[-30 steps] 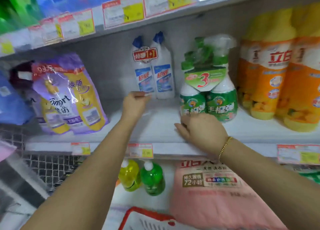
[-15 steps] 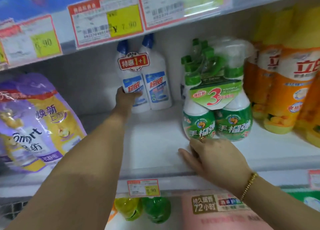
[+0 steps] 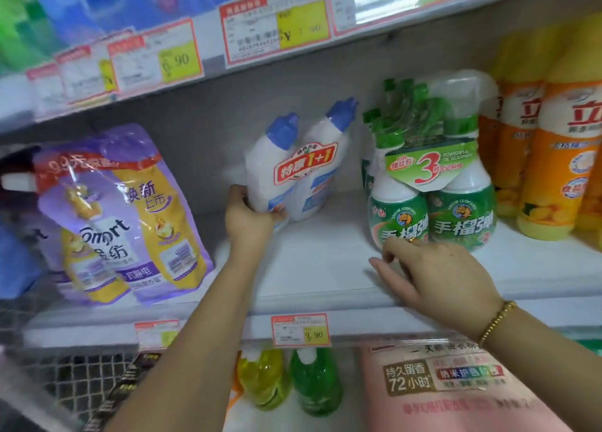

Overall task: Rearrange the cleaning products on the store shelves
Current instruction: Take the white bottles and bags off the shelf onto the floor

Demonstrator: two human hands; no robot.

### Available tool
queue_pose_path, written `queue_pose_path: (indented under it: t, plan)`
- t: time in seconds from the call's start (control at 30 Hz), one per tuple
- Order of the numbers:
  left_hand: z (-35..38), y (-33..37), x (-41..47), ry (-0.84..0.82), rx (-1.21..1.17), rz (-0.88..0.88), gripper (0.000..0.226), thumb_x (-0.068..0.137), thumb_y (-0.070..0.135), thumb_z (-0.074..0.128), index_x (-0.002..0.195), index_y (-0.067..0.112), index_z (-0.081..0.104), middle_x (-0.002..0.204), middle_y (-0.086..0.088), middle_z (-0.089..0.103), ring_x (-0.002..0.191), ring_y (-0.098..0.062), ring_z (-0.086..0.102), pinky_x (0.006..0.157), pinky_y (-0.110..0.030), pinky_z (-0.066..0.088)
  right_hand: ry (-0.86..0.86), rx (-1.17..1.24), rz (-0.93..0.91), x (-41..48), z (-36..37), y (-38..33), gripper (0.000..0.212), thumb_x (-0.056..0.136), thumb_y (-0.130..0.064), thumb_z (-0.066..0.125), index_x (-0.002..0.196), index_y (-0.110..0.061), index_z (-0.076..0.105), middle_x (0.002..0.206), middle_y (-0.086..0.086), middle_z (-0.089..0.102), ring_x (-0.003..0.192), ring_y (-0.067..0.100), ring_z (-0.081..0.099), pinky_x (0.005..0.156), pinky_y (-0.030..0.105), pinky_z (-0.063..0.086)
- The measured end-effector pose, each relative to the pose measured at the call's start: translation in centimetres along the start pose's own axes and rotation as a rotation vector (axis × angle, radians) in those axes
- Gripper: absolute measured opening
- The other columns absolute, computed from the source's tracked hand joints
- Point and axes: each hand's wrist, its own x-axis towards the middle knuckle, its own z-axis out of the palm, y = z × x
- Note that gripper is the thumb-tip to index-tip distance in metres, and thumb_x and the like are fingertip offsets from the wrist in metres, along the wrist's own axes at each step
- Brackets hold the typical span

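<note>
left hand: fingers curled round base of blue-capped twin-pack, tilted right, mid-shelf toward back | right hand: fingers loosely spread, near front edge beside green spray pack

A shop aisle; white shelves hold packaged cleaning bottles; price tags line every shelf edge.

red-bordered price tag; wire mesh lower left
</note>
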Motion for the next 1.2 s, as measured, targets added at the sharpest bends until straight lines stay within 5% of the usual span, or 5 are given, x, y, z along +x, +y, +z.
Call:
queue_pose_path:
  t: [0.37,0.53,0.77,1.03,1.2]
  plan:
    - [-10.1,8.3,-11.3,0.071,-0.084,0.185,0.059,0.051,0.02,0.085,0.105,0.023,0.059,0.094,0.0,0.07,0.079,-0.015,0.065,0.069,-0.027,0.053,0.091,0.588,0.204,-1.0,-3.7,-2.6,0.028,0.084,-0.046,0.056,0.103,-0.024,0.055,0.088,-0.013,0.053,0.077,0.002,0.051,0.068,0.019,0.041]
    - [-10.7,12.3,-18.2,-0.07,-0.272,0.083,0.059,0.045,0.002,0.086,0.101,0.001,0.068,0.093,-0.005,0.076,0.087,-0.02,0.072,0.073,-0.027,0.058,-0.059,1.179,0.425,-4.8,-8.3,-4.6,0.076,0.072,-0.038,0.075,0.135,-0.048,0.034,0.132,-0.028,0.045,0.115,-0.006,0.05,0.087,0.017,0.048]
    - [-5.0,18.1,-24.4,-0.428,-0.569,-0.258,0.054,0.05,-0.004,0.078,0.102,0.003,0.065,0.093,-0.014,0.074,0.078,-0.026,0.072,0.053,-0.032,0.055,0.143,1.484,0.522,-10.6,-17.0,-0.1,0.055,0.083,0.005,0.059,0.128,-0.026,0.049,0.115,-0.002,0.069,0.092,0.011,0.07,0.069,0.014,0.052]
    - [1.1,24.8,-28.4,-0.546,-0.547,-0.145,0.05,0.061,0.032,0.068,0.108,0.018,0.06,0.095,-0.002,0.075,0.078,-0.018,0.073,0.061,-0.029,0.058,0.352,1.298,0.591,-14.9,-25.5,5.3,0.053,0.077,-0.029,0.066,0.128,-0.038,0.054,0.096,-0.01,0.073,0.087,0.006,0.069,0.068,0.015,0.053]
    - [3.2,26.8,-30.7,-0.644,-0.518,-0.112,0.057,0.063,0.041,0.066,0.115,0.019,0.059,0.1,-0.003,0.075,0.083,-0.019,0.073,0.06,-0.026,0.055,0.391,1.346,0.646,-17.1,-28.7,7.1,0.037,0.082,-0.019,0.064,0.115,-0.035,0.061,0.088,0.002,0.075,0.075,0.012,0.072,0.061,0.015,0.054]
